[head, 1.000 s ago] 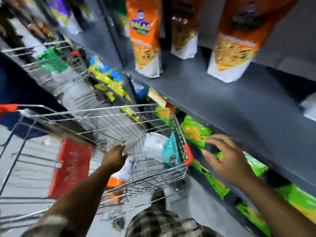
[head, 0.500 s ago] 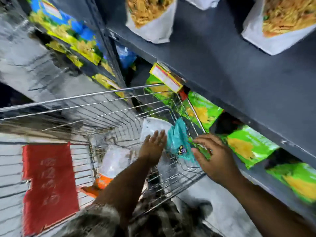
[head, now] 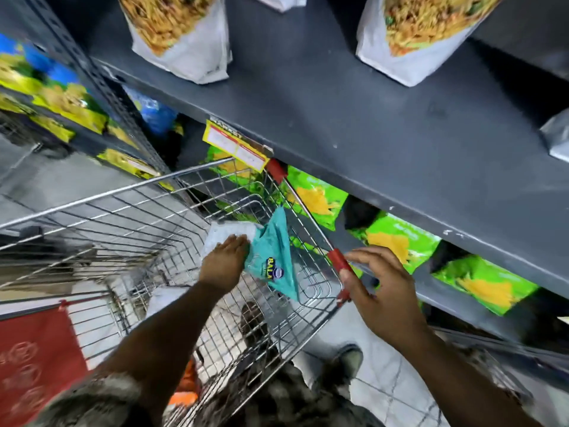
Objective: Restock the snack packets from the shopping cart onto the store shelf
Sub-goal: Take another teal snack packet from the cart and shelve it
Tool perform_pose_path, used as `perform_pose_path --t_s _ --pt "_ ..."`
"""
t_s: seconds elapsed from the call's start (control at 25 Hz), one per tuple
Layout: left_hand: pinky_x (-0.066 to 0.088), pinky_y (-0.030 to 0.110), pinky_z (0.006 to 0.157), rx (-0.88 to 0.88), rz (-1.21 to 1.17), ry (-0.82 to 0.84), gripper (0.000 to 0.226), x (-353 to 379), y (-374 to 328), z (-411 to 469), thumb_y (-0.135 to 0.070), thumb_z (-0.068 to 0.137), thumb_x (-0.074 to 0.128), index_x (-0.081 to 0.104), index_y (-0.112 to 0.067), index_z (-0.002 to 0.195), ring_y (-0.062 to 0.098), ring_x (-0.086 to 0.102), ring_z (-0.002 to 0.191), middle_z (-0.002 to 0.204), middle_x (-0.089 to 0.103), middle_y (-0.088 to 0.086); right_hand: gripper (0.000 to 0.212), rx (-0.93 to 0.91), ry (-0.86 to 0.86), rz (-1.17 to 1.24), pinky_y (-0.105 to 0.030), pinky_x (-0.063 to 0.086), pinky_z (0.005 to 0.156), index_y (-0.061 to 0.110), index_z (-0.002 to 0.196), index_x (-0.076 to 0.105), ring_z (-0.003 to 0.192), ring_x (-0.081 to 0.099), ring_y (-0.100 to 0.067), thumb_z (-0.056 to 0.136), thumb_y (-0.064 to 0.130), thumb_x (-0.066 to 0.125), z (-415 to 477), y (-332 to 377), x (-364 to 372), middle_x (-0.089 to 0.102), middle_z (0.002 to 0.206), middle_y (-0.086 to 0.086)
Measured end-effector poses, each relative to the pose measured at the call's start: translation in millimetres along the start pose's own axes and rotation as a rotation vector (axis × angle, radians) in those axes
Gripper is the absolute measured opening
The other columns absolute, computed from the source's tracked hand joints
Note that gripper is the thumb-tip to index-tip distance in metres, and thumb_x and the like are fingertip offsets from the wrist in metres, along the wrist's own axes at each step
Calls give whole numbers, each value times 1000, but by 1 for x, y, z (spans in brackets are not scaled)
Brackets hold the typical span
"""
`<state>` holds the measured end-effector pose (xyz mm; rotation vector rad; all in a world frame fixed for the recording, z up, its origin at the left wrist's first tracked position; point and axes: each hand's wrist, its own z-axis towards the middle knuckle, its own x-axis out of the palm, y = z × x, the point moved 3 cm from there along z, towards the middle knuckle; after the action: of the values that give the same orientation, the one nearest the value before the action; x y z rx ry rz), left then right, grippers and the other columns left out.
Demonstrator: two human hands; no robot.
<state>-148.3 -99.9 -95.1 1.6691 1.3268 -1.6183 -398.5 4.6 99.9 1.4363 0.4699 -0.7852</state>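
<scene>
Reaching into a wire shopping cart (head: 129, 211), a person's left hand (head: 226, 261) lies palm-down on a white snack packet (head: 229, 234) and against the edge of a teal snack packet (head: 274, 260); whether the fingers have closed on either cannot be told from this angle. Both packets stand in the cart's far right corner, the teal one leaning on the side wires. The right hand (head: 380, 288) hangs open, fingers spread, just outside the cart's right rim beside its red corner guard (head: 338, 261), holding nothing. An orange packet (head: 184, 386) shows low in the basket, partly hidden by the left forearm. A red panel (head: 34, 362) hangs at the cart's near left side. Beyond the rim, green snack packets (head: 320, 200) fill the lower level of a dark grey store shelf (head: 385, 134), and a yellow price tag (head: 235, 146) hangs from the shelf edge above them. On top of that shelf stand large white-based pouches (head: 181, 35) printed with fried noodle mix. At far left, blurred yellow-and-blue packets (head: 52, 97) line a neighbouring bay.
</scene>
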Motion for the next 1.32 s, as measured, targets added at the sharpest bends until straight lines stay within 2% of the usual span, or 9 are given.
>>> perform_pose_path --t_s 0.16,0.36,0.44,0.56,0.68,0.88,1.0,1.2,1.32 --pt "60 40 77 -43 -620 65 39 -97 28 -47 -45 74 69 68 -21 105 23 70 88 100 75 6 16 -27 90 61 -8 40 86 25 97 68 93 57 1 81 23 68 17 10 -7 63 95 9" --pt "51 38 96 -54 -1369 225 39 -204 -6 -99 7 82 57 65 -10 116 29 62 113 122 67 12 28 58 394 486 -15 46 85 34 101 60 96 61 5 79 21 72 40 47 -3 65 105 15" --pt "52 36 95 27 -1554 234 47 -236 -36 -103 12 78 50 67 -13 113 21 65 109 116 71 5 36 74 486 701 -22 47 91 30 110 59 106 60 -3 76 33 69 47 65 -1 64 116 7" --pt "56 41 85 71 -1646 106 43 -265 -90 -83 -4 68 77 67 -10 109 21 70 93 101 75 6 73 152 496 1032 -47 42 105 7 119 61 121 55 -30 68 58 72 54 81 -13 61 126 -18" --pt "58 28 64 -25 -1522 -214 15 -270 -145 -53 -12 85 60 71 -11 95 15 71 73 85 77 3 76 204 249 1200 -48 49 97 6 110 65 109 62 -31 61 64 73 59 74 -59 68 116 -15" --pt "48 41 100 103 -1415 -245 44 -265 -249 -13 -38 89 58 60 -6 120 29 59 116 124 64 15 15 70 -223 1159 -20 52 66 13 81 60 70 63 -8 93 17 52 47 24 -146 70 70 8" --pt "53 13 72 132 -1389 -273 40 -266 -333 6 -39 98 40 64 -9 109 3 65 88 98 71 -3 17 55 -489 1199 -28 45 72 16 73 60 74 56 -15 80 9 47 34 -8 -198 65 67 7" --pt "49 36 87 117 -1365 -413 59 -239 -453 51 -67 83 37 66 -17 95 15 63 96 100 70 2 28 68 -907 760 -15 39 62 9 80 54 65 44 1 84 29 34 7 -69 -264 55 74 -2" --pt "47 13 78 144 -1322 -388 63 -209 -491 68 -62 87 33 62 -10 105 2 61 86 104 66 2 41 205 -987 717 -24 46 81 13 87 65 82 53 -6 92 37 33 4 -122 -280 67 90 -4"
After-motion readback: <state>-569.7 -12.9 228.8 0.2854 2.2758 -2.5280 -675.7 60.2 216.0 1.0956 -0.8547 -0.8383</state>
